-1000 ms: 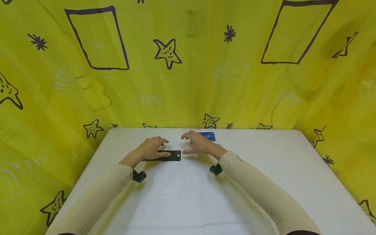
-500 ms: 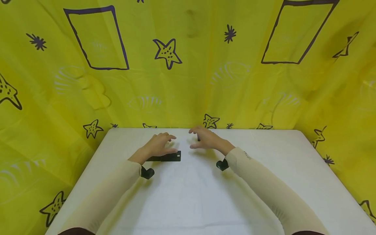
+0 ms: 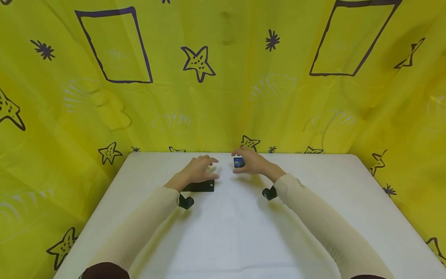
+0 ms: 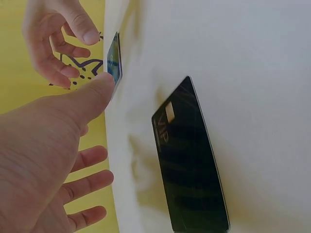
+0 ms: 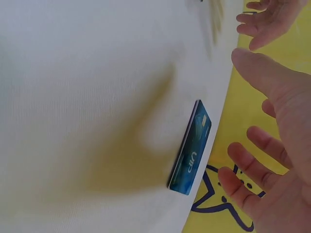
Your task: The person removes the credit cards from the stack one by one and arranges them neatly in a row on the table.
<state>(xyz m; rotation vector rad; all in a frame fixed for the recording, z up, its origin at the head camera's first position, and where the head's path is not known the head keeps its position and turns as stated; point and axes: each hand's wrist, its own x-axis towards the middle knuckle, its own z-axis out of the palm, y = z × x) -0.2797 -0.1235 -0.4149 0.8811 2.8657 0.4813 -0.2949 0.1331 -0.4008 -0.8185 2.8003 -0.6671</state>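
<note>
Above the white table, my left hand [image 3: 196, 170] is held with fingers spread and loosely bent, touching nothing. Beneath it lies a black bank card [image 4: 192, 165] with a gold chip and "VIP" lettering; in the head view this card [image 3: 205, 187] is partly covered by the hand. My right hand [image 3: 254, 162] hovers near the back edge, thumb apart from the fingers, gripping nothing. A blue "VIP" card [image 5: 192, 150] lies flat on the table below it, its chip end [image 3: 238, 162] showing between thumb and fingers in the head view.
The white-covered table [image 3: 223, 232] ends just behind the blue card. A yellow curtain [image 3: 223, 108] with starfish drawings hangs behind and along both sides. Each wrist carries a dark camera mount [image 3: 269, 193].
Both hands have shifted to the right, the left one also slightly toward the back. The right hand passed over the blue card, whose chip end now shows. Both cards stay in place.
</note>
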